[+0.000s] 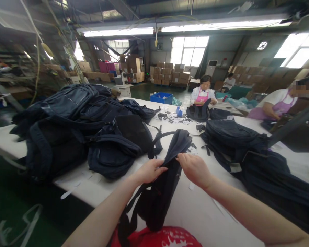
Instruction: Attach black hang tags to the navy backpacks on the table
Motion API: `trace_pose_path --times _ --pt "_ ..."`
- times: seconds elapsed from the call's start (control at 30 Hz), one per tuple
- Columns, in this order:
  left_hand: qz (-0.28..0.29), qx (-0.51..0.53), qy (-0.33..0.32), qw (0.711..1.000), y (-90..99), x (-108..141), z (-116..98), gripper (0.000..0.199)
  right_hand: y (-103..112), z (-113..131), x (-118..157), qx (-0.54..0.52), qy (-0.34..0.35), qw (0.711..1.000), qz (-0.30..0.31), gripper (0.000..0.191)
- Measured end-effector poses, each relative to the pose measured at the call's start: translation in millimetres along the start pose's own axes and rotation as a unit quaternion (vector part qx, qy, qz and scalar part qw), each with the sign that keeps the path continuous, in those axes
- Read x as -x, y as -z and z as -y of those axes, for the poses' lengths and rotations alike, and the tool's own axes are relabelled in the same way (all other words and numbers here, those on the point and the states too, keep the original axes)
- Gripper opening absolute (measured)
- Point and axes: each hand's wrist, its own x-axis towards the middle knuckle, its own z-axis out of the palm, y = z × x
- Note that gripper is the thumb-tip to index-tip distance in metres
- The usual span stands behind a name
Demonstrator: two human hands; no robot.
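A dark navy backpack [162, 195] stands on its side at the near edge of the white table, against my red top. My left hand [149, 171] grips its upper edge from the left, thumb laid along the fabric. On the right side, my right hand [194, 168] has its fingers pinched on the backpack's edge near the seam. Between the hands, a padded flap of the bag rises and leans away to the right. Its straps hang at the lower left and loop out at the upper left. Whatever lies under my fingertips is hidden.
Dark backpacks [67, 109] are heaped on the left of the white table [195, 212]; more backpacks [237, 137] lie to the right. Small black and white tags [173, 118] are scattered ahead, near a blue bin [161, 97]. Co-workers in aprons [202, 96] are across the table and at right.
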Motion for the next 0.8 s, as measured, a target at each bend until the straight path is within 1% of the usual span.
trace_pose_path --times 0.07,0.1,0.13,0.17,0.2,0.23,0.27,0.3,0.37,0.4,0.47,0.53,0.6,0.7,0.8 --pt "0.008 -0.045 -0.002 0.999 4.7 3 -1 0.032 0 -9 -6 -0.008 -0.055 0.998 0.011 0.028" --pt "0.0 -0.076 0.002 0.997 7.0 5 -4 0.03 0 -13 -9 -0.016 -0.083 0.996 0.019 0.027" --pt "-0.02 -0.107 0.009 0.994 9.2 7 -8 0.025 0 -15 -11 -0.027 -0.099 0.994 0.029 0.026" --pt "-0.051 -0.137 0.014 0.989 11.1 8 -14 0.02 1 -15 -14 -0.044 -0.099 0.993 0.04 0.025" --pt "-0.089 -0.165 0.014 0.982 12.9 9 -21 0.019 1 -12 -16 -0.067 -0.085 0.993 0.052 0.024" --pt "-0.124 -0.187 0.009 0.975 14.5 8 -29 0.025 1 -8 -17 -0.094 -0.063 0.992 0.061 0.023" --pt "-0.145 -0.203 0.0 0.968 15.9 6 -36 0.03 2 -2 -18 -0.123 -0.04 0.989 0.068 0.022" --pt "-0.148 -0.215 -0.007 0.965 17.2 4 -42 0.032 2 5 -18 -0.149 -0.02 0.986 0.071 0.022" --pt "-0.119 -0.234 -0.003 0.965 19.3 -4 -51 0.024 4 16 -16 -0.177 0.008 0.982 0.064 0.021" --pt "-0.099 -0.241 0.004 0.966 20.1 -7 -52 0.018 5 19 -14 -0.173 0.008 0.983 0.054 0.023" --pt "-0.075 -0.246 0.016 0.966 20.8 -12 -52 0.01 6 18 -9 -0.139 -0.028 0.99 0.027 0.026" --pt "-0.077 -0.241 0.021 0.967 20.0 -10 -49 0.011 5 6 -2 -0.093 -0.094 0.991 0.004 0.027" --pt "-0.081 -0.226 0.023 0.971 17.3 -5 -45 0.012 2 -12 6 -0.055 -0.155 0.986 0.001 0.026" --pt "-0.074 -0.194 0.017 0.978 11.5 7 -44 0.014 -7 -43 15 -0.028 -0.222 0.974 0.027 0.024" --pt "-0.074 -0.152 -0.005 0.986 6.3 18 -46 0.019 -15 -70 16 -0.024 -0.286 0.955 0.07 0.022"
